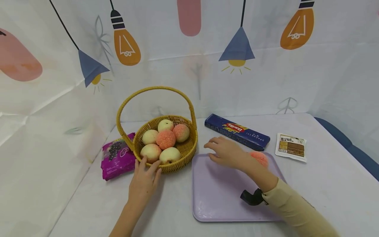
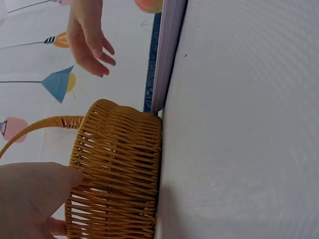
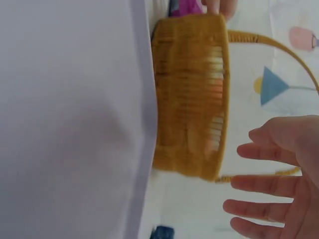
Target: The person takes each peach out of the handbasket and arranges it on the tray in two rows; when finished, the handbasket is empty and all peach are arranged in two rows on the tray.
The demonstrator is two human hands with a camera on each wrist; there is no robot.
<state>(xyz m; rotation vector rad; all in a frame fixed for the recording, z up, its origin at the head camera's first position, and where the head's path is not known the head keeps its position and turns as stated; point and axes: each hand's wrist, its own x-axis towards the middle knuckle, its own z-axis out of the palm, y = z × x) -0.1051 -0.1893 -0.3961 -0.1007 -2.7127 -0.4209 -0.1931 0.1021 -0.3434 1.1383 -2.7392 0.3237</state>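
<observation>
A yellow wicker basket point(image 1: 189, 154) with a tall hoop handle holds several peaches point(image 1: 165, 139), some pale and some pinkish-red. My left hand point(image 1: 143, 182) holds its near rim, fingertips over the edge beside the peaches and thumb point(image 2: 75, 177) against the outer weave. Over the lilac tray point(image 1: 219, 200) hovers my right hand point(image 1: 226, 151), its fingers apart and nothing in them. In the right wrist view this hand point(image 3: 284, 174) is beside the basket's handle, not touching the basket wall. Another peach point(image 1: 260, 159) lies on the tray's far right part, partly hidden by my right forearm.
Left of the basket lies a purple packet point(image 1: 118, 161) with grapes printed on it. Behind the tray is a blue spaghetti box point(image 1: 237, 131), and right of that a small white-and-brown packet point(image 1: 291, 147). A printed white cloth hangs at the back.
</observation>
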